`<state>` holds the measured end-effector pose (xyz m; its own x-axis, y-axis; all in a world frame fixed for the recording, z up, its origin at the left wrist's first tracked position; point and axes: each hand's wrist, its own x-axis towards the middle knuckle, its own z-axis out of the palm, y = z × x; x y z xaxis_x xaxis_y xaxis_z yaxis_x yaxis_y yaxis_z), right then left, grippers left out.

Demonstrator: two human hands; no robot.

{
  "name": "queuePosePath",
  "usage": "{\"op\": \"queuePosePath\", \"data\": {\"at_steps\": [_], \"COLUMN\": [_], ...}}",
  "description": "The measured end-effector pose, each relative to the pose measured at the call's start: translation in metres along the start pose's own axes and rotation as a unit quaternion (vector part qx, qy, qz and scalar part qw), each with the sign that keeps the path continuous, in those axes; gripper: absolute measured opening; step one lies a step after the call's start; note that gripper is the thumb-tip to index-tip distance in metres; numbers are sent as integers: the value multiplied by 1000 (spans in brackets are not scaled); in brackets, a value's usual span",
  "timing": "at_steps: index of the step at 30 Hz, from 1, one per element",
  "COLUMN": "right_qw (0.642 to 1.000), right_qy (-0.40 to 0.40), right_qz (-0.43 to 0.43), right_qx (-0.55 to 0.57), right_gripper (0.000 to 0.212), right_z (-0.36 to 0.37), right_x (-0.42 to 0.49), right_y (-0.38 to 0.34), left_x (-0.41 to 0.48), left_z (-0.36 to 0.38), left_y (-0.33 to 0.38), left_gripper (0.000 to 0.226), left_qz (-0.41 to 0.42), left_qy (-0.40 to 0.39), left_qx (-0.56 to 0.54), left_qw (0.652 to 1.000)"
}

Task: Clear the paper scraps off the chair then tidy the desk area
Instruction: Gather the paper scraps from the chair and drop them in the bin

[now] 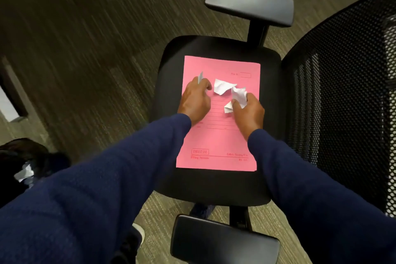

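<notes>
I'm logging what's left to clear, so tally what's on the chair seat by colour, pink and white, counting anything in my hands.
Pink: 1, the folder on the chair seat.
White: 4 paper scraps: one pinched by the left hand, one loose, two at the right hand, possibly one piece.
Total: 5.

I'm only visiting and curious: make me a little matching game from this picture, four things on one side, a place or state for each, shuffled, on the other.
1 pink folder
2 left hand
3 middle paper scrap
4 chair backrest

a black mesh
b lying loose on the folder
c flat on the seat
d grips a white scrap

Pairs: 1-c, 2-d, 3-b, 4-a
</notes>
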<state>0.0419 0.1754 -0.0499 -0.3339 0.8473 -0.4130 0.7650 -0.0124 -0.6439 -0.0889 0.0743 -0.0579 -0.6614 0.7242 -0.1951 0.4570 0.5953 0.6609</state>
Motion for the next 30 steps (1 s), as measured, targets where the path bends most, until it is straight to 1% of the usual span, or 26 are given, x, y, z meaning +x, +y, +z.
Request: {"op": "queuePosePath", "data": {"at_steps": [2,5,8,10,12,14,16,18,21,23,25,27,30], "right_qw": [999,998,998,998,999,999,998,998,998,998,998,997,996], "right_qy": [25,44,46,38,33,33,30,30,28,21,13,3,-15], "right_qz": [17,40,37,41,42,42,45,53,59,61,62,60,40], "right_qx": [13,27,-2,-11,-8,2,9,16,25,24,26,49,82], "right_gripper": [13,19,27,29,27,23,22,24,26,35,42,39,34], "right_z": [0,-1,-3,-5,-7,-7,-7,-6,-2,4,12,24,50], "right_x": [-1,-1,-3,-5,-7,-9,-11,-14,-17,-22,-28,-36,-55], "right_y": [-4,-5,1,10,18,25,28,28,21,10,-1,-14,-38], "left_x": [0,5,16,23,30,33,32,27,15,5,-7,-21,-44], "left_z": [2,14,31,41,46,48,47,43,32,18,3,-16,-48], "left_y": [5,16,23,25,22,19,14,8,3,0,-2,-11,-35], "left_gripper": [24,27,46,55,50,35,25,20,19,19,15,16,34], "left_qz": [24,68,106,96,81,83,83,63,25,-15,-60,-103,-157], "left_qy": [-1,-11,-29,-35,-29,-19,-11,-14,-8,6,24,40,67], "left_qx": [16,53,140,180,189,187,156,105,22,-31,-86,-151,-229], "left_qw": [1000,996,984,978,978,979,984,992,999,999,994,982,958]}}
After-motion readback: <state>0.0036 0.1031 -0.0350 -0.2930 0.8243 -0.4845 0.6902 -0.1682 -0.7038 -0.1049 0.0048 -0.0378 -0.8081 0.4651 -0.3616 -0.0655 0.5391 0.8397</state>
